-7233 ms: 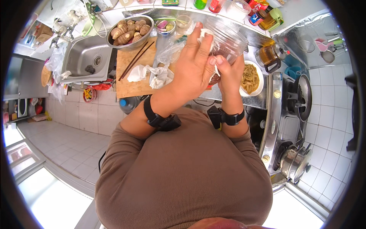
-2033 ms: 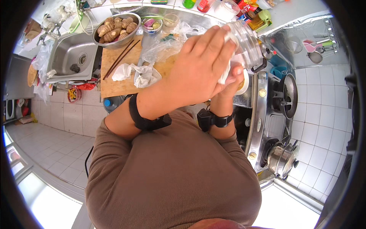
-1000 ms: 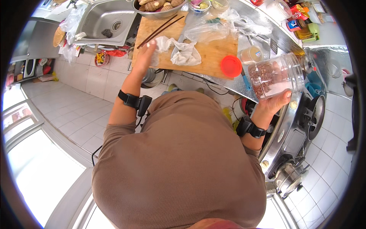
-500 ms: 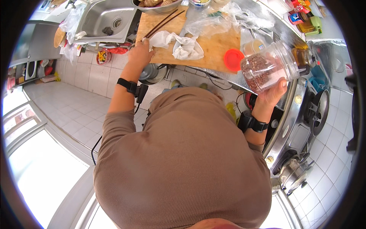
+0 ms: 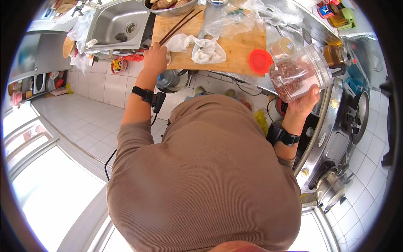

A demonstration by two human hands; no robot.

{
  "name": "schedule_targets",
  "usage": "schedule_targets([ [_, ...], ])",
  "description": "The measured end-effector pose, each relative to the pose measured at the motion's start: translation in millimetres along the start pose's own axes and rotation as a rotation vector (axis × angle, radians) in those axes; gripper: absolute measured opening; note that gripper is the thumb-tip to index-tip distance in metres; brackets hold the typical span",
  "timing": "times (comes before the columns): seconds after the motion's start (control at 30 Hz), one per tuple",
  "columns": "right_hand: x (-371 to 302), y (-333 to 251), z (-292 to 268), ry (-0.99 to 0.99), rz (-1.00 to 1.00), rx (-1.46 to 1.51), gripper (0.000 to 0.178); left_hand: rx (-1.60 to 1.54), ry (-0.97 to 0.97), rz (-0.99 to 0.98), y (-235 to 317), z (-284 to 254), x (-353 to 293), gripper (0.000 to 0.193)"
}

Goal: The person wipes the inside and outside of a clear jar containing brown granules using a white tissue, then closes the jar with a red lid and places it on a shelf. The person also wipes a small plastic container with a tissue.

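One hand [image 5: 305, 101] grips jar [image 5: 299, 72]; other [image 5: 155, 59] seemingly on board [image 5: 226, 48].

Wooden cutting board [image 5: 235, 46] carries white cloth [image 5: 201, 46], red lid [image 5: 260, 61] (right edge).

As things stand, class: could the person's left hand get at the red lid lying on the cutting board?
Probably yes. The left hand rests at the cutting board edge, holding nothing; only crumpled white cloth lies between it and the red lid.
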State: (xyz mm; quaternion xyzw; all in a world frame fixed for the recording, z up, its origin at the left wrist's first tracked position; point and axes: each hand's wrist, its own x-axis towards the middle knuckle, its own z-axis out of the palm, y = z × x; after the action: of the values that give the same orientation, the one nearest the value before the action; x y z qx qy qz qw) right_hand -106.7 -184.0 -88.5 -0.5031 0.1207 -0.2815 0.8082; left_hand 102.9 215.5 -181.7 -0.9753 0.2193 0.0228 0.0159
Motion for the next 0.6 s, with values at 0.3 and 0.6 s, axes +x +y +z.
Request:
schedule_targets([
  [0.3, 3.6, 0.9, 2.3, -0.006, 0.008, 0.042, 0.099, -0.307, 0.137, 0.144, 37.9, -2.5, 14.3, 0.033],
  [0.6, 5.9, -3.4, 11.1, 0.012, -0.009, 0.030, 0.096, -0.658, 0.229, -0.071, 24.9, 3.1, 73.2, 0.024],
])
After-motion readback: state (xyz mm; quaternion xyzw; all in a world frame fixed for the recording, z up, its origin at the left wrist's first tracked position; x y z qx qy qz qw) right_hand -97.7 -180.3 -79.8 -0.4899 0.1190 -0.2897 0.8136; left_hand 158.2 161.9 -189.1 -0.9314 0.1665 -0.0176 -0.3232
